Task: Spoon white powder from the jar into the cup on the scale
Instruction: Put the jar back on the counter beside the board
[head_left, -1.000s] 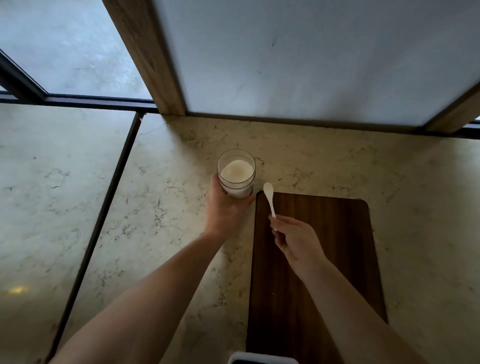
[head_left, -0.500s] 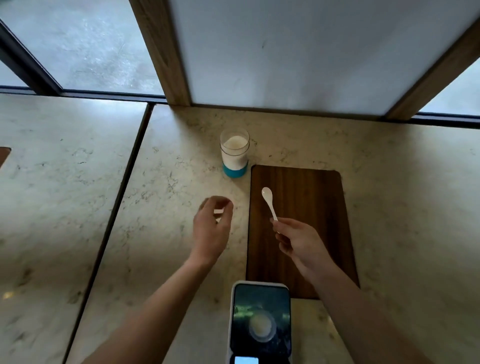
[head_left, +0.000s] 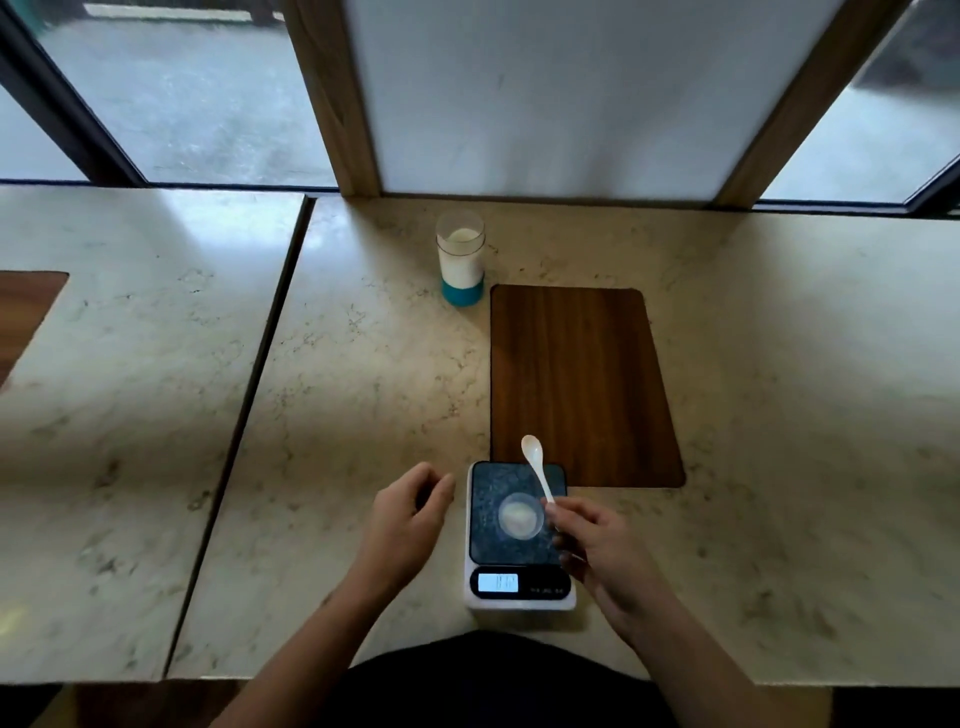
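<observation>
The right hand pinches the tail of a white spoon between thumb and fingertips, bowl pointing away and hanging just past the far edge of the scale. The spoon looks like thin plastic — light and stiff — so a fingertip pinch at the handle's end should do.

The left hand hovers loosely curled and empty, just beside the scale's left edge. Between the two hands sits the cup, small and clear with a little white in it. It is probably light enough to skid if nudged.

The jar stands well beyond both hands on the surface, uncapped and holding powder. Smooth-walled and likely heavier, it is best held around its middle while the spoon dips — powder spills easily if jolted.
</observation>
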